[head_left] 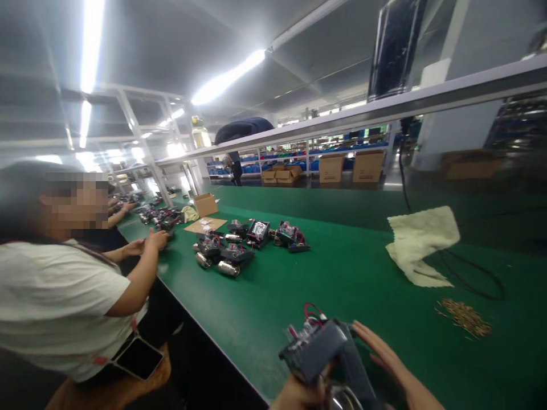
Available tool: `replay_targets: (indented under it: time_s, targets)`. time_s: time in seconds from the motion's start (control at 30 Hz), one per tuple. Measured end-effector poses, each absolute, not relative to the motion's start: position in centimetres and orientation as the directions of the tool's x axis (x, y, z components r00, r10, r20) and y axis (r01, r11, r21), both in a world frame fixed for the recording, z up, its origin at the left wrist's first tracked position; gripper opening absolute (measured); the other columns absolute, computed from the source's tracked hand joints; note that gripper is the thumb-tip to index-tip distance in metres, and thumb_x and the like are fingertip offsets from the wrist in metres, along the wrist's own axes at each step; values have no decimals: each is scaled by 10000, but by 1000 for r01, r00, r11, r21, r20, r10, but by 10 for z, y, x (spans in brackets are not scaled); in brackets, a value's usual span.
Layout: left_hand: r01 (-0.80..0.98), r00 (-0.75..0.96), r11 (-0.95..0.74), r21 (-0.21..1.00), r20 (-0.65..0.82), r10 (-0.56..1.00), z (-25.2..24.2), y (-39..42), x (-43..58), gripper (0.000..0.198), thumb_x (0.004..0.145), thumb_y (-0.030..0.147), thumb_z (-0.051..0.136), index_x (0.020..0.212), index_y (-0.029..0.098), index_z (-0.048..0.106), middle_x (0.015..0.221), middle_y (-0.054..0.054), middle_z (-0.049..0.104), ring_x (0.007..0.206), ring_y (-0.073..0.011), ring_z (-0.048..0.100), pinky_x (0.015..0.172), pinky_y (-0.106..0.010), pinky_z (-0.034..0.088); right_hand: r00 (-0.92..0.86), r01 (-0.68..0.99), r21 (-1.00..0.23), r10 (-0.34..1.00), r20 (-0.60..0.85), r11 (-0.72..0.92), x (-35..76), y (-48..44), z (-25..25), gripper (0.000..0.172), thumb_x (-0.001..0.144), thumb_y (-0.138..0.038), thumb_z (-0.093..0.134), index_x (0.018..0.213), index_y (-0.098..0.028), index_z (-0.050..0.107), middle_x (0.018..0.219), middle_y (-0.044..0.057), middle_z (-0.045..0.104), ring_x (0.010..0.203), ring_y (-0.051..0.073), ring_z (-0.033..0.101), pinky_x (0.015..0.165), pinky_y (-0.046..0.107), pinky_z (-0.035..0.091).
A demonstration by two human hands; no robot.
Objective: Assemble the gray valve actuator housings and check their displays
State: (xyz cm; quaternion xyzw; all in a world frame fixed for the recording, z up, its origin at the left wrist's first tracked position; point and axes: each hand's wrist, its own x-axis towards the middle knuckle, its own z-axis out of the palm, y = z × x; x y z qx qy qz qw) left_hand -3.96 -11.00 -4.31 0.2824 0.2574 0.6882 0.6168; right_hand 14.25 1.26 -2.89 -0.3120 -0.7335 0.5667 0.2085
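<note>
Green table [342,273] runs from 6 o'clock to 10 o'clock. A co-worker [64,307] sits at 9 o'clock, hands [147,244] on the table edge. Cream cloth [421,242] lies at 2 o'clock, a black cable [474,279] looping beside it. A cluster of assemblies [239,245] sits at 11 o'clock. A pile of small brass parts [464,317] lies at 3 o'clock.

A grey unit [325,353] with red wires is at 6 o'clock, just above the near edge. Left hand [299,394] grips its underside, fingers closed on it. Right hand [393,364] rests against its right side, fingers extended and flat.
</note>
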Motion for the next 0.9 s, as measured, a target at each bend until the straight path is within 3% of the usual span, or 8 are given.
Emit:
replay_targets:
  time_s: [0.07, 0.13, 0.23, 0.33, 0.43, 0.53, 0.73, 0.9]
  targets:
    - [-786, -25, -77, 613, 93, 995, -40, -107, -41, 346, 784, 456, 709, 960, 165, 644, 1056, -50, 645, 940, -195, 616, 886, -399, 491, -762, 274, -934, 644, -65, 230, 136, 1, -11, 930, 616, -207, 615, 1478, -177, 267, 1557, 127, 230, 1437, 290, 214, 1163, 447, 231]
    - [-848, 43, -17, 530, 99, 994, -35, -104, -42, 341, 678, 463, 797, 816, 185, 658, 921, -6, 659, 861, -160, 623, 910, -348, 467, -790, 246, -949, 608, -80, 195, 128, -6, 3, 984, 584, -171, 625, 1473, -185, 203, 1557, 151, 203, 1429, 293, 221, 1127, 457, 291]
    - [-878, 119, 56, 476, 103, 987, -29, -101, -46, 258, 672, 407, 810, 773, 211, 677, 880, 9, 663, 945, -169, 620, 1006, -349, 406, -797, 167, -981, 600, -76, 97, 123, -5, 12, 1015, 538, -189, 726, 1434, -186, 250, 1479, 189, 337, 1351, 325, 352, 1066, 477, 351]
    - [-828, 112, 65, 557, 50, 992, -28, -107, -52, 308, 626, 423, 834, 828, 227, 708, 1098, -30, 671, 1224, -253, 499, 1068, -438, 362, -787, 25, -1000, 617, -30, -17, 130, 0, 14, 948, 555, -313, 806, 1383, -187, 362, 1406, 165, 455, 1304, 311, 423, 1106, 465, 279]
    - [-671, 9, 114, 733, -146, 989, -30, -116, -49, 516, 521, 418, 887, 965, 218, 715, 1155, -97, 674, 1233, -335, 498, 1049, -512, 372, -739, -152, -903, 653, -165, -401, 142, 3, 19, 682, 693, -517, 722, 1266, -210, 518, 1186, 124, 646, 1055, 270, 627, 1009, 468, 393]
    - [-433, -156, 111, 895, -195, 968, -26, -119, -32, 506, 579, 369, 854, 1026, 189, 700, 1082, -117, 702, 1075, -321, 610, 1019, -487, 415, -729, -227, -719, 604, -321, -657, 150, 5, 30, 489, 744, -535, 657, 1065, -166, 644, 931, 105, 726, 792, 234, 685, 801, 421, 519]
    - [41, -291, -17, 999, 28, 956, -24, -106, 7, 305, 737, 345, 663, 984, 170, 696, 1021, -110, 700, 966, -282, 645, 909, -413, 505, -640, -365, -635, 679, -360, -681, 155, 1, 48, 311, 801, -422, 589, 923, -154, 688, 881, 80, 743, 747, 217, 687, 805, 425, 532]
    - [190, -284, -5, 982, 60, 957, -35, -110, 12, 372, 744, 280, 642, 1091, 147, 627, 1105, -144, 660, 1008, -291, 636, 922, -447, 503, -617, -407, -632, 709, -342, -659, 157, -2, 50, 364, 763, -475, 611, 904, -152, 701, 849, 77, 748, 720, 229, 687, 845, 458, 518]
